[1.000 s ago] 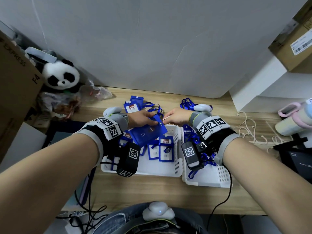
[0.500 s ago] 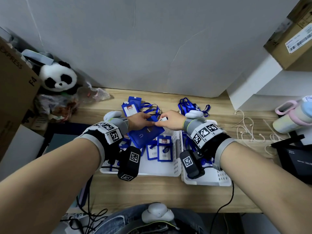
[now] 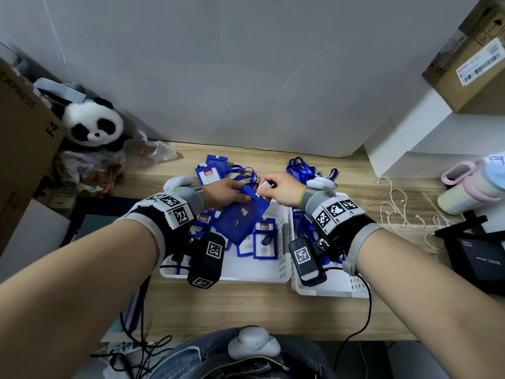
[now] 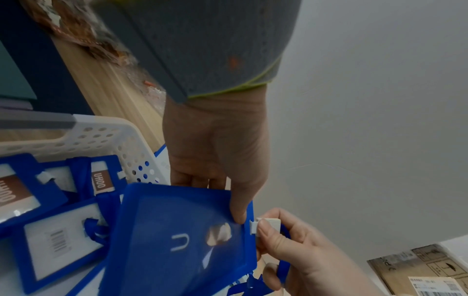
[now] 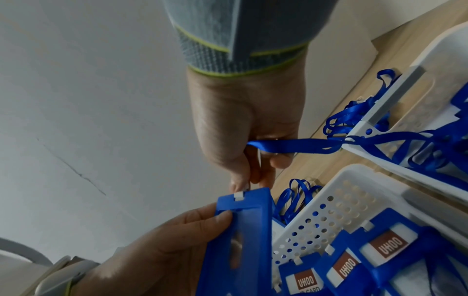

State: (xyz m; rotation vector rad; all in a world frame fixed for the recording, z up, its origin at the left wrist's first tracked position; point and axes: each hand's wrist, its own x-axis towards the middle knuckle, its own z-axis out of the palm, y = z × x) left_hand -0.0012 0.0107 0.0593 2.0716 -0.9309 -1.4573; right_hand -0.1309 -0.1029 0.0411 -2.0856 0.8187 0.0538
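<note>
**Badge holder [image 3: 240, 218] held above the baskets, clip pinched at its top edge**

Head view: the blue badge holder hangs tilted over the left basket [image 3: 284, 236], clear of the filled holders [image 3: 263, 239] lying inside. The left hand [image 3: 224, 194] grips it from 10 o'clock. The right hand [image 3: 281, 188] meets its top corner at 1 o'clock, fingertips closed on a white clip [image 3: 263, 186]. The right basket [image 3: 352, 285], at 3 o'clock, carries loose blue straps.

Left wrist view: the thumb lies along the holder's thick top rim and the other fingers curl behind it, one fingertip showing through the tinted window. At 3 o'clock of the holder, the right thumb and forefinger pinch the clip narrowly.

Right wrist view: the holder shows nearly edge-on and thin. The clip sits at its 12 o'clock end between the pinching fingertips, and a lanyard [image 5: 291, 146] crosses the palm towards 3 o'clock, trailing into the right basket.

Judged from this, the holder is light, smooth and somewhat bendy. It is best taken by the stiff frame beside the slot rather than by the window. The clip is small and needs a firm fingertip pinch, and the limp lanyard could snag on the basket rim.
</note>
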